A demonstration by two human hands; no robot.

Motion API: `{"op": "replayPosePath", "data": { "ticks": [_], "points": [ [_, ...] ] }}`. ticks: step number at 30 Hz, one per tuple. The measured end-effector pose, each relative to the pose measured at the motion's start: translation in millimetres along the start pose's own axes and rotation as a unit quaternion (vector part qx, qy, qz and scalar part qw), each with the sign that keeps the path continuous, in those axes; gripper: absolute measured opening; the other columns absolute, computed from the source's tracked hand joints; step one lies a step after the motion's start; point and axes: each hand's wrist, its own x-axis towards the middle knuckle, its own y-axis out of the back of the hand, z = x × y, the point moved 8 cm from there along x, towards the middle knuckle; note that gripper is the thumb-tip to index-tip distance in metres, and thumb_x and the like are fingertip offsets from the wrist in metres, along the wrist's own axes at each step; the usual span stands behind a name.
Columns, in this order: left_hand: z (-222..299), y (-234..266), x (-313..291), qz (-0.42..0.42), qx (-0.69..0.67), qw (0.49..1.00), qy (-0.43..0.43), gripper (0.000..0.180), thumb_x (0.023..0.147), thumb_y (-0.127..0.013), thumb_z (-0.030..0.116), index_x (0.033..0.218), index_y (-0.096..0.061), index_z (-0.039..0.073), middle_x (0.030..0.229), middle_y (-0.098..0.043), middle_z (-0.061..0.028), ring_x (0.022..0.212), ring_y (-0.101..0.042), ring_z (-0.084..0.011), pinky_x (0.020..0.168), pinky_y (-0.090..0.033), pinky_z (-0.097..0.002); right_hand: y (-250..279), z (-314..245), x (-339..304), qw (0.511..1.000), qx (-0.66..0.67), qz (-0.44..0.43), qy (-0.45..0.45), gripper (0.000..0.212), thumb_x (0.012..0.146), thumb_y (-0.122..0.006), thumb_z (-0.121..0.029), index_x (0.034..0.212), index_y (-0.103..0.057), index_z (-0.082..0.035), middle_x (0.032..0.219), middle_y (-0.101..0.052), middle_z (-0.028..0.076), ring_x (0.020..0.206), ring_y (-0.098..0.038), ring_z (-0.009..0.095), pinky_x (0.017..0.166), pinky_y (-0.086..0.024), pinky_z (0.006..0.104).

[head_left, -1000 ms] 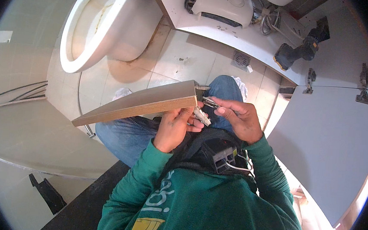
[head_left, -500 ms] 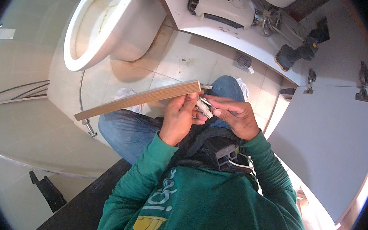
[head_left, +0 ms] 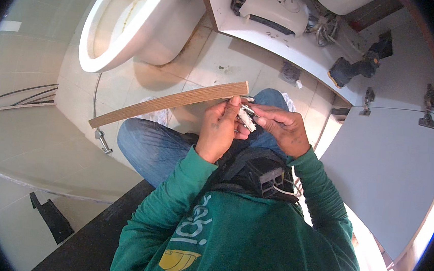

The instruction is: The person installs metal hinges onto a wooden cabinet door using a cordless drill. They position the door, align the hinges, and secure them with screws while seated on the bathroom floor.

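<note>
A long wooden board (head_left: 168, 102) with a light brown edge runs from the lower left up to my hands. My left hand (head_left: 220, 128) grips its right end, fingers wrapped over the edge. My right hand (head_left: 281, 128) pinches a small metal and white fitting (head_left: 246, 116) against that end of the board. Both hands meet above my blue-jeaned knees (head_left: 149, 148). How the fitting sits on the board is hidden by my fingers.
A white toilet bowl (head_left: 129, 21) stands at the upper left on beige tiles. A white panel (head_left: 290, 44) carries a white appliance (head_left: 275, 7), cables and a dark power tool (head_left: 357, 65). A grey cabinet door (head_left: 387, 169) with hinges lies to the right.
The board has turned so its thin edge faces me and its far end swung lower left. My hands stay together at its right end.
</note>
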Motion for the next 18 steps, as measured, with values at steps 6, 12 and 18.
{"op": "replayPosePath", "data": {
  "ticks": [6,12,18],
  "points": [
    [10,2,5,-0.005,0.003,1.0,-0.009,0.057,0.11,-0.053,0.053,0.125,-0.07,0.001,0.093,-0.074,-0.0053,0.07,-0.07,-0.0111,0.062,-0.061,-0.0272,3,1,-2,0.999,0.01,0.014,-0.041,0.029,0.102,-0.07,-0.01,0.13,-0.075,-0.004,0.13,-0.075,0.014,0.123,-0.068,0.019,0.108,-0.052,0.0325],
    [13,3,10,-0.007,-0.001,1.0,-0.013,0.059,0.109,-0.055,0.055,0.124,-0.071,0.001,0.09,-0.073,-0.005,0.069,-0.068,-0.0107,0.063,-0.061,-0.0268,1,-4,4,1.0,0.005,0.007,0.011,0.03,0.101,-0.071,-0.009,0.13,-0.075,-0.004,0.134,-0.073,0.016,0.125,-0.067,0.021,0.11,-0.052,0.0349],
    [18,6,11,-0.008,0.0,1.0,-0.016,0.06,0.108,-0.058,0.055,0.125,-0.071,0.0,0.089,-0.072,-0.0044,0.066,-0.067,-0.0098,0.06,-0.06,-0.0257,-3,-18,11,0.999,-0.042,-0.011,0.03,0.029,0.101,-0.071,-0.008,0.13,-0.075,-0.004,0.136,-0.072,0.017,0.125,-0.067,0.022,0.109,-0.052,0.0354]
  ]
}}
